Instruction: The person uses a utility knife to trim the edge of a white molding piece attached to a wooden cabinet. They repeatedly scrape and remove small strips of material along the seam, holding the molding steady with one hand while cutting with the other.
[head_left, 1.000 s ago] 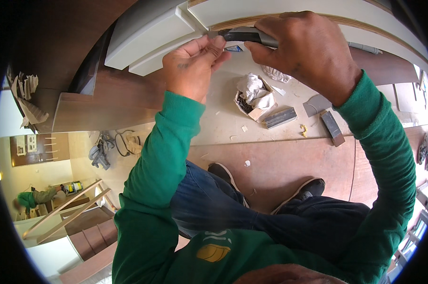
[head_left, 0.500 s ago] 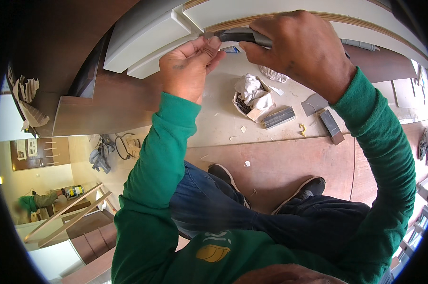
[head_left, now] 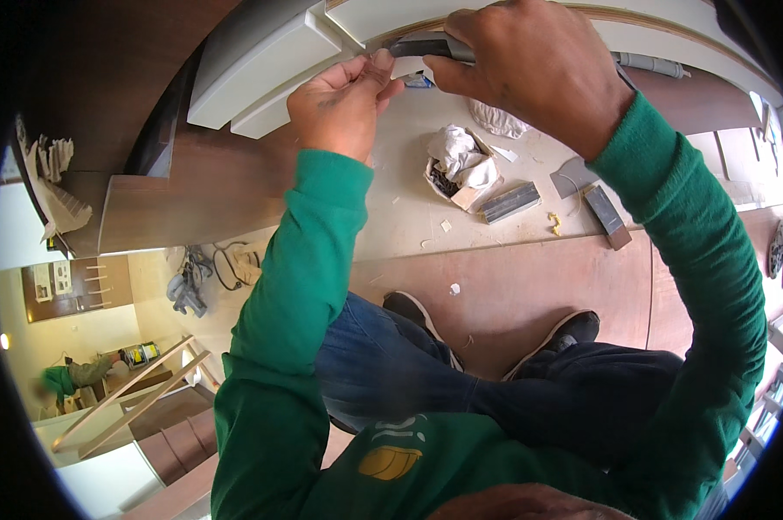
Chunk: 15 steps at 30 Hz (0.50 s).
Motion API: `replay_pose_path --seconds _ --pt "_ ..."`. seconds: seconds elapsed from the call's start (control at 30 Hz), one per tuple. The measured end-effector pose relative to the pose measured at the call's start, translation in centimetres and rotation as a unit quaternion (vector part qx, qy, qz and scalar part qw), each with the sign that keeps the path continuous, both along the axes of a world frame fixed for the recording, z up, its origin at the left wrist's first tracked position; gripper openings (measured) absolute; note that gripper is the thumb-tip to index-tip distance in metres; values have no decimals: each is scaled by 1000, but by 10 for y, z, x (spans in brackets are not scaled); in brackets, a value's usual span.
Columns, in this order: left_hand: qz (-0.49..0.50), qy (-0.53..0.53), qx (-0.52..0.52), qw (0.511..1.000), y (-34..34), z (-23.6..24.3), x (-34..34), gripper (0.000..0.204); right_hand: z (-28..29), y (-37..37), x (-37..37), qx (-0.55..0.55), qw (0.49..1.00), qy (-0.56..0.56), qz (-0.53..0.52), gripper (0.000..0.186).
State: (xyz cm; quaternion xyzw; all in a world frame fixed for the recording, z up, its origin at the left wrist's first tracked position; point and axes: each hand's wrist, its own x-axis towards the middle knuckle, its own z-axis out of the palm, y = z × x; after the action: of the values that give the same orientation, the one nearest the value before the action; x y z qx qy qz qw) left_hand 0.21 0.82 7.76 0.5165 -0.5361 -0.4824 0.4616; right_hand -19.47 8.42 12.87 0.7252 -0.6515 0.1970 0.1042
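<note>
My right hand (head_left: 539,74) grips a tool with a grey and black handle (head_left: 430,45), held roughly level along the underside of a white panel with a bare plywood edge (head_left: 383,16). Most of the tool is hidden by the hand, so its kind does not show. At the tool's left end, the thumb and forefinger of my left hand (head_left: 333,108) are pinched together; what lies between them is too small to make out. Just left of these fingers is the corner of white cabinet fronts (head_left: 262,69).
Below the hands, a small carton with white cloth (head_left: 461,160), a dark sanding block (head_left: 510,203) and another block (head_left: 606,217) lie on a pale surface. A grey cylinder (head_left: 651,65) is beyond my right wrist. Tools lie left on the floor; a person (head_left: 71,374) works far left.
Both hands and the tool sit slightly higher and further left in the picture, and the view has shifted a little. The left pinch and right grip are unchanged.
</note>
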Motion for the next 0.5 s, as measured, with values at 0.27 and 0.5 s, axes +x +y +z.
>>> replay_pose_path --seconds 0.27,0.5 --pt "-9 -17 -8 1000 2 -3 -1 43 -2 6 -6 21 999 -28 12 43" --pt "-44 -36 -20 998 15 1 1 47 -33 16 -29 -107 990 -49 73 41"
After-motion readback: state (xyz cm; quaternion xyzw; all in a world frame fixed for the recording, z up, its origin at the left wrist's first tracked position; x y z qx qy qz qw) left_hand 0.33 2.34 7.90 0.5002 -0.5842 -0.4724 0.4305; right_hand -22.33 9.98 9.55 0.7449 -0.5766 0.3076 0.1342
